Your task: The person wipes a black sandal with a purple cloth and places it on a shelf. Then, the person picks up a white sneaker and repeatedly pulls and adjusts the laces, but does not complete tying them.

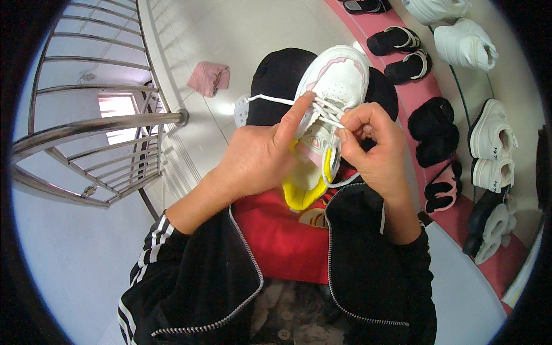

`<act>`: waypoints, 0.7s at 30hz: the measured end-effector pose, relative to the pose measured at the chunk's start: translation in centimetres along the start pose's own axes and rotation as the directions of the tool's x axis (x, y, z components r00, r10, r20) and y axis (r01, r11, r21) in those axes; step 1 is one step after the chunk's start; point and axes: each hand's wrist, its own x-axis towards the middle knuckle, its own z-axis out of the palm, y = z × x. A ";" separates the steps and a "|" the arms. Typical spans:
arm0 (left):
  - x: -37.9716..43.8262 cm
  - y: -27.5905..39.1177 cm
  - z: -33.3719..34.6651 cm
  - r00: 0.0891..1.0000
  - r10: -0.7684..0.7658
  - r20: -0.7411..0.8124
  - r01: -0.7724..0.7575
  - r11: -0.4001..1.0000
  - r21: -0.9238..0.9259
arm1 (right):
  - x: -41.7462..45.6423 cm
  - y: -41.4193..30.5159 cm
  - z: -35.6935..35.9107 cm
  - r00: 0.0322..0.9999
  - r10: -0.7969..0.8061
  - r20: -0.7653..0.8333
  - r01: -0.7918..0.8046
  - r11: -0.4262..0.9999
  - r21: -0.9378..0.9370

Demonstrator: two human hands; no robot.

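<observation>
A white sneaker (343, 79) with pink trim and a yellow lining rests on my lap, its toe pointing away from me. My left hand (263, 157) grips the shoe's side, its index finger beside the lacing; the thumb is hidden. Between the thumb and index finger of my right hand (373, 142) is a white shoelace (330, 120), pinched close to the eyelets. One lace end stretches left across my dark trouser leg (276, 79). Another length of lace hangs by the yellow collar (304, 198), below my right hand.
Stainless-steel stair railings (99, 129) stand at left. A folded pink cloth (209, 79) lies on the tiled floor (224, 26). Along the right, black slippers (394, 41) sit on a pink mat (414, 99), with white sneakers (493, 142) beside them.
</observation>
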 end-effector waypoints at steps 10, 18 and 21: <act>-0.1 0.4 -0.5 0.991 -0.030 0.133 0.030 1.000 0.009 | 3.9 -1.1 -5.7 0.747 0.271 0.607 -0.261 0.959 -0.108; -0.3 0.3 -0.6 0.988 -0.046 0.148 0.046 0.999 0.000 | 1.2 0.7 -5.7 0.884 0.037 0.467 0.005 0.996 -0.089; -0.2 0.3 -0.5 0.989 -0.050 0.137 0.052 0.999 -0.013 | -0.1 1.2 -4.6 0.966 0.028 0.257 -0.022 0.999 -0.027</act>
